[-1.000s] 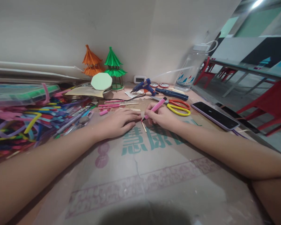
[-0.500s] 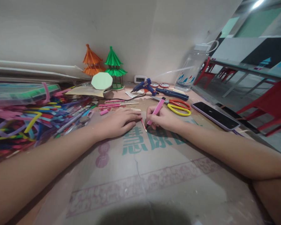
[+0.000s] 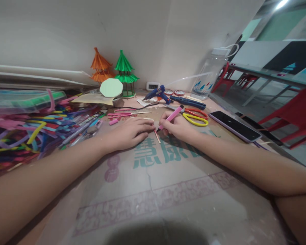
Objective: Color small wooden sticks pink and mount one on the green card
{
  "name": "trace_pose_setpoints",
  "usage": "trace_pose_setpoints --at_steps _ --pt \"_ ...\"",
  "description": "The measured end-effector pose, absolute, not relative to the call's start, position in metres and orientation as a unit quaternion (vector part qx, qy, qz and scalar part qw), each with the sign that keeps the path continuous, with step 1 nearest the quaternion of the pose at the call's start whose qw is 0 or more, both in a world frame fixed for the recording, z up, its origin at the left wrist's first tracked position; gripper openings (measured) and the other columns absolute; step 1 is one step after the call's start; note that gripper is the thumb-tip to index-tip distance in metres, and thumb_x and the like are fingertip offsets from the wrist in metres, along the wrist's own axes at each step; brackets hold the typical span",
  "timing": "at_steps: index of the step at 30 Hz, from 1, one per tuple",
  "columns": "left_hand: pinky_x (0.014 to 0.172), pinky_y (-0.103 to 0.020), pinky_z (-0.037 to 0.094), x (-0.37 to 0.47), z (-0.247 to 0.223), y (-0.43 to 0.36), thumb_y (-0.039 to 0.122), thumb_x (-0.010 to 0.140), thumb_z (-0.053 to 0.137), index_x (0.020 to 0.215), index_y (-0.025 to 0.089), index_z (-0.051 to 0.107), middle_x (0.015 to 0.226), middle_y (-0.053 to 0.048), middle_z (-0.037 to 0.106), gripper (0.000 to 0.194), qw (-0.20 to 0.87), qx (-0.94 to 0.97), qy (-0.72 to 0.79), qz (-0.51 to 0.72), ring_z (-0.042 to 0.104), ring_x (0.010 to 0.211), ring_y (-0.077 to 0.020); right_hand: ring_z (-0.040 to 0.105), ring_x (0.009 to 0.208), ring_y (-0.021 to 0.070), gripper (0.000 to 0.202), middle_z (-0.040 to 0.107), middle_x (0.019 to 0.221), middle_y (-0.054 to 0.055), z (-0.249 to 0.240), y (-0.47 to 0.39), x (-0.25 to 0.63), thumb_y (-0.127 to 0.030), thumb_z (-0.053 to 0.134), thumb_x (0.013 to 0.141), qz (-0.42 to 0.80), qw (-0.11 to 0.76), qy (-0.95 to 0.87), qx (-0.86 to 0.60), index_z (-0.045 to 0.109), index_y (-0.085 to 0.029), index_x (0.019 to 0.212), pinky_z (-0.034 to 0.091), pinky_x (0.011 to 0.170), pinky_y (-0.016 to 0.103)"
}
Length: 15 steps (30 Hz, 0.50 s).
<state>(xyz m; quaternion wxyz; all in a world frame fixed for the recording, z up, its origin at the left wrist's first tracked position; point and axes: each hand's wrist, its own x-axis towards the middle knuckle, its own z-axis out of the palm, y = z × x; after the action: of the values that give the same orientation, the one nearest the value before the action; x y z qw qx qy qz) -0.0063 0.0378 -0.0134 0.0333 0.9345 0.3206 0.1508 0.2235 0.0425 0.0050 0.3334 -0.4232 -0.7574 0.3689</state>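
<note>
My right hand (image 3: pixel 174 125) is closed around a pink marker (image 3: pixel 174 114), its dark tip down beside a thin wooden stick (image 3: pixel 157 136). That stick lies on the plastic-covered board and is partly coloured pink. My left hand (image 3: pixel 130 133) rests palm down, its fingertips pinning the far end of the stick; the exact grip is partly hidden. Just beyond my left hand lies a pink marker cap (image 3: pixel 113 121). Behind it are several pink-coloured sticks (image 3: pixel 119 115) and some plain ones (image 3: pixel 144 112).
Scissors (image 3: pixel 195 117), pliers (image 3: pixel 187 101) and a blue glue gun (image 3: pixel 156 94) lie behind my right hand, with a phone (image 3: pixel 234 126) farther right. A water bottle (image 3: pixel 206 75) stands by the wall. Orange (image 3: pixel 100 64) and green (image 3: pixel 126 71) pagoda models stand behind; pipe cleaners (image 3: pixel 38 131) heap at left.
My right hand has drawn the marker tip from the near end of the stick up toward my left fingertips, and the marker leans more to the right. My left hand stays put.
</note>
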Motion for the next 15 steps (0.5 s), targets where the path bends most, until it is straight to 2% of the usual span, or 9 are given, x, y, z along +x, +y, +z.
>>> trace_pose_setpoints --at_steps 6,15 --pt "0.122 -0.047 0.031 -0.0067 -0.0143 0.0374 0.035 0.105 0.037 0.141 0.023 0.062 0.155 -0.005 0.052 0.044 0.03 0.934 0.327 0.138 0.045 0.143 -0.025 0.05 0.047 0.0099 0.012 0.058 0.053 -0.005 0.0036 0.0447 0.2241 -0.022 0.054 0.089 0.359 0.331 -0.761 -0.427 0.053 -0.02 0.077 0.036 0.047 0.022" --pt "0.121 -0.046 0.033 -0.0055 -0.0137 0.0376 0.033 0.105 0.038 0.138 0.02 0.063 0.153 -0.006 0.054 0.044 0.022 0.937 0.317 0.144 0.047 0.142 -0.0239 0.051 0.044 0.0101 0.012 0.056 0.048 -0.005 0.0054 0.0403 0.2253 -0.02 0.055 0.084 0.418 0.306 -0.761 -0.391 0.052 -0.02 0.072 0.037 0.047 0.021"
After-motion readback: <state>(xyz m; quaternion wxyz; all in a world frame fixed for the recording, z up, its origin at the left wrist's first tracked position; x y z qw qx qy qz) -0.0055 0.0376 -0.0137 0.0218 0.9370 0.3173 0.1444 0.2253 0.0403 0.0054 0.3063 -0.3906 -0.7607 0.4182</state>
